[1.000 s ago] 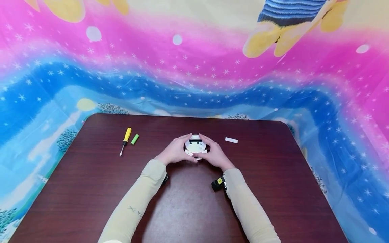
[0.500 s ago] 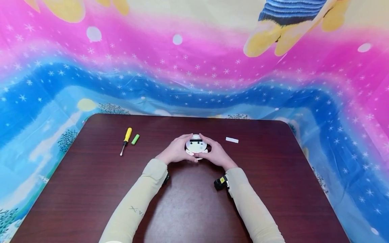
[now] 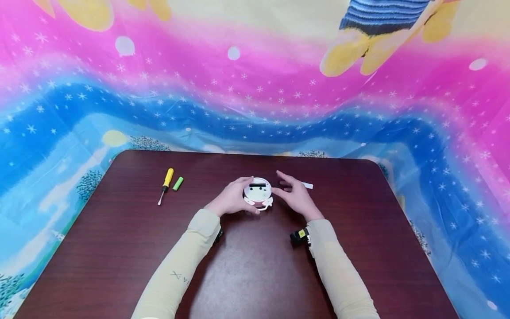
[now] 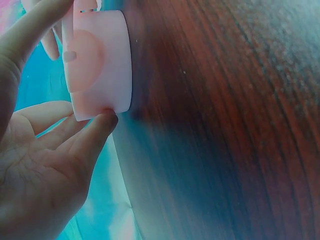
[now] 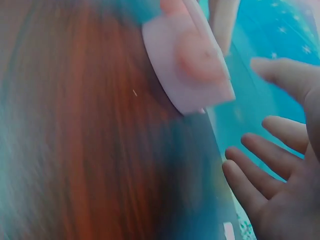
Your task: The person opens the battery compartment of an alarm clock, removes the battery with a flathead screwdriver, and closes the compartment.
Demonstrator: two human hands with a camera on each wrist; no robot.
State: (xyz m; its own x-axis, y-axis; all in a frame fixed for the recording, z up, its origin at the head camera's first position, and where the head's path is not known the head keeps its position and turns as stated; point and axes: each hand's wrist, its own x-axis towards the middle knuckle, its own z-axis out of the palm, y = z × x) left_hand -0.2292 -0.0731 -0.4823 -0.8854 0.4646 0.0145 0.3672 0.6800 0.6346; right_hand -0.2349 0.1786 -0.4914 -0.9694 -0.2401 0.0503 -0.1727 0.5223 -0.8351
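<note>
A small round white alarm clock (image 3: pixel 258 193) lies on the table with its back up. A dark battery slot, two knobs and a small ring of holes show on that back. My left hand (image 3: pixel 233 196) grips its left side, fingers at the far edge and thumb at the near edge. In the left wrist view, fingertips press the side of the clock (image 4: pixel 111 65). My right hand (image 3: pixel 296 195) is off to the right, apart from the clock, fingers loosely spread and holding nothing. Behind it, partly hidden, lies a white strip-shaped cover (image 3: pixel 308 185).
A yellow-handled screwdriver (image 3: pixel 168 178) and a green battery (image 3: pixel 178 184) lie at the left of the dark wooden table (image 3: pixel 247 274). A patterned cloth (image 3: pixel 255 102) hangs right behind the table's far edge.
My right hand has let go of the clock and moved right, towards the white cover. The left hand stays in place on the clock, whose right side is now uncovered.
</note>
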